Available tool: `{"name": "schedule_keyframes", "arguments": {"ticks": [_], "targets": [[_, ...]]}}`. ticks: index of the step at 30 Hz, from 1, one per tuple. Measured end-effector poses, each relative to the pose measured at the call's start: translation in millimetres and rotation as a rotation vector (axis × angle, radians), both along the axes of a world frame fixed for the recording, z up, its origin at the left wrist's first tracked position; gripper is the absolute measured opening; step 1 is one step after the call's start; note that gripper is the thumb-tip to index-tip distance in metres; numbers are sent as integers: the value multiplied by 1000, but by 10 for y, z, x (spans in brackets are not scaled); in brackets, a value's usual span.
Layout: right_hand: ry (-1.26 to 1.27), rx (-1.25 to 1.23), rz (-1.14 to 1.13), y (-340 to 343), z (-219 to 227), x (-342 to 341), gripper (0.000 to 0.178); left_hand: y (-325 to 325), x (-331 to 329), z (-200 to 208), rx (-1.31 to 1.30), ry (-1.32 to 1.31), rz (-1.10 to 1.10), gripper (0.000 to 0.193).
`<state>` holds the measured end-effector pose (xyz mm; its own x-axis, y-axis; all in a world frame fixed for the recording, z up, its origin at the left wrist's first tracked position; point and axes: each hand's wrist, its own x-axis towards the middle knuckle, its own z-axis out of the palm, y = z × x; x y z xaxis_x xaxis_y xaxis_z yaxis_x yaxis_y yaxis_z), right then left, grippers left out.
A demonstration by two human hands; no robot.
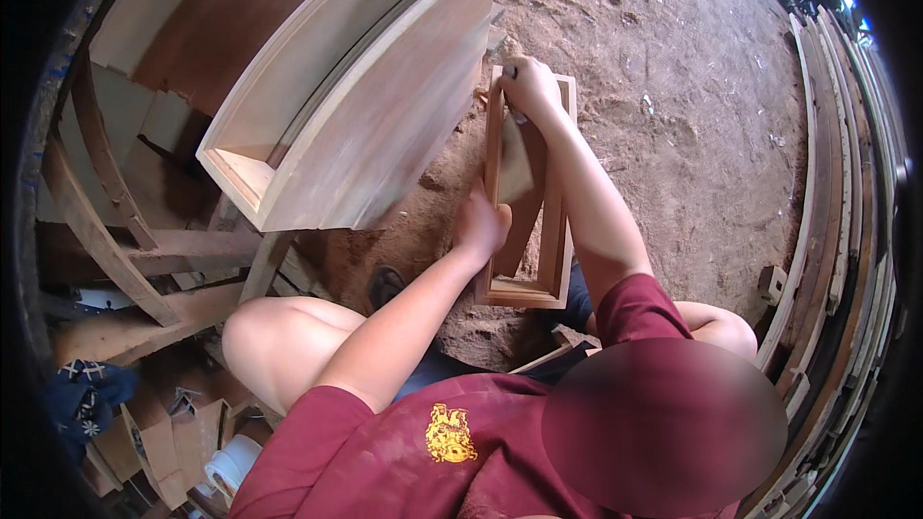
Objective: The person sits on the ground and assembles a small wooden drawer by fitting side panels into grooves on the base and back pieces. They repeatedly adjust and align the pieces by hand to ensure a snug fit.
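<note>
A narrow rectangular wooden frame stands lengthwise before me, close to my legs. Around its left side rail my left hand is closed, thumb over the edge. At the frame's far left corner my right hand is closed, with its fingers bent at the top edge. A small dark bit and a pale bit show by those fingers, too little to name. Inside the frame a thin brown panel lies at a slant; I cannot tell if it is fixed.
A large curved wooden box stands at the left, raised on a timber support. Long wooden strips are stacked along the right. Wood offcuts and a white container lie at the lower left. The ground is brown dirt with scattered chips.
</note>
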<state>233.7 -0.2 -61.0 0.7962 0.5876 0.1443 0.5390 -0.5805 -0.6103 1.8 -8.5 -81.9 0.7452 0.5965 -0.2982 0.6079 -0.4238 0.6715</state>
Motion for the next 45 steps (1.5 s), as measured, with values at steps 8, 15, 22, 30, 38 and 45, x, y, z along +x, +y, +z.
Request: {"name": "schedule_keyframes", "arguments": {"ticks": [8,15,22,30,38,45], "targets": [[132,120,8,-47,-214,206,16,-9,52,101,-11,57,-7,64],[360,99,125,-122,-194,88,15,15,8,-98,-24,-92,45,65],[145,231,27,-47,-263,68,15,25,45,79,-114,74,40,70],[114,74,-8,-32,-136,201,15,13,80,143,-135,7,33,71],[244,169,-209,-450,-121,-340,36,54,-108,-158,-178,-107,50,70],[278,182,-174,-555,128,-803,30,-78,-590,-361,-130,-155,20,76]]}}
